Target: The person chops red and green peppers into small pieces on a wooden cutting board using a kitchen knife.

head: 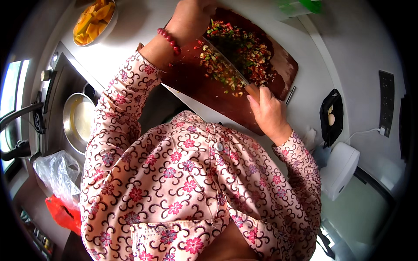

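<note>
My right hand [270,112] is closed on the wooden handle of a kitchen knife [225,62], whose broad blade lies across chopped red and green chillies [258,62]. The pile spreads over a reddish-brown cutting board [196,88], with chopped bits on both sides of the blade. My left hand [195,19], a red bead bracelet at its wrist, is above the board's far edge near the blade's far end. Its fingers are cut off by the top of the picture, so what they touch cannot be seen.
A bowl of orange squash pieces [94,23] stands at the upper left. Left are a sink with a metal basin [78,120], a faucet [19,114] and plastic bags [58,176]. Right are a black tray [332,117], a white appliance [341,171] and a power strip [386,102].
</note>
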A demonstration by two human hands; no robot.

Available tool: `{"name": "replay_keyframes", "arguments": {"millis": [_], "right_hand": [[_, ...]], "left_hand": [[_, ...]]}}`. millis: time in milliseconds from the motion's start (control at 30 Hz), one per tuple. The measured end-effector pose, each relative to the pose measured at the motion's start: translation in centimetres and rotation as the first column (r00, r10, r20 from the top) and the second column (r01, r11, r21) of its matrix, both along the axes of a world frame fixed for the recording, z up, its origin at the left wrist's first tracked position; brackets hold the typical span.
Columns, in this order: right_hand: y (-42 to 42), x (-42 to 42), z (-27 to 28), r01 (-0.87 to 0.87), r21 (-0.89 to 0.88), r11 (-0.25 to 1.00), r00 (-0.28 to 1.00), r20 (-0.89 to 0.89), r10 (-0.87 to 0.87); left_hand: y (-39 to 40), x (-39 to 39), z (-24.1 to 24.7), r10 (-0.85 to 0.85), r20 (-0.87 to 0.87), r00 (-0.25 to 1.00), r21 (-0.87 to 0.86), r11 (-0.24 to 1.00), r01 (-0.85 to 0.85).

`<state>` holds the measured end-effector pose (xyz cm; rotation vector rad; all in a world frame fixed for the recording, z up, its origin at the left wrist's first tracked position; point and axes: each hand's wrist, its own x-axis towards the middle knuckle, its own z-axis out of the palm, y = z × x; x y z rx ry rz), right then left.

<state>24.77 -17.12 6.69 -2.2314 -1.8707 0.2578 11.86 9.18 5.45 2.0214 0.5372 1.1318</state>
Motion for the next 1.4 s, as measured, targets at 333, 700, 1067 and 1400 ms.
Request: {"name": "replay_keyframes", "arguments": {"millis": [333,700,1067,1400], "right_hand": [[0.9,0.8,6.4,-0.136,-0.001,0.991,0.987,-0.090,0.135],[-0.4,0.7,1.7,-0.113,-0.077,0.991,0.993,-0.027,0.112],[0.4,1.6,3.7,-0.156,0.145,0.977,0.985,0.089,0.145],[-0.8,1.3,1.5,-0.146,-0.015,0.989,0.984,0.102,0.147]], "left_hand": [[0.4,-1.4,2.5,-0.018,-0.160,0.987,-0.176,0.984,-0.011],[-0.2,-1.9,-3.4,-0.081,-0.296,0.952,-0.482,0.873,-0.076],[-0.8,-1.5,1.2,0.088,-0.313,0.946,-0.245,0.954,-0.170],[-1.8,-1.8,-2.2,0.058,-0.323,0.944,-0.337,0.926,-0.173]]}}
